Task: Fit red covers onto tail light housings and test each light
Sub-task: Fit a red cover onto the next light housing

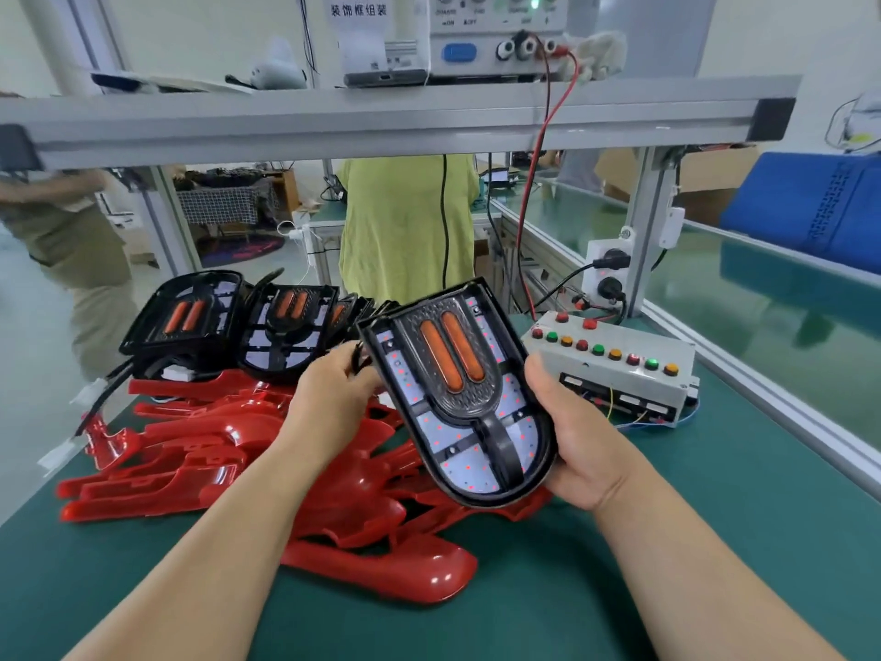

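A black tail light housing (457,393) with two orange strips and small lit red dots is held tilted above the green mat. My right hand (567,431) grips its right edge, thumb on the rim. My left hand (333,384) holds its upper left edge and pinches a thin black wire or connector there. Under the housing lies a pile of glossy red covers (248,450). Several more black housings (229,322) stand in a row at the back left.
A grey test box (615,369) with red, green and amber buttons sits right of the housing, wired to a socket (608,274) and a power supply (496,35) on the shelf. A person in a yellow-green shirt (405,221) stands beyond the bench. A blue bin (805,202) sits far right.
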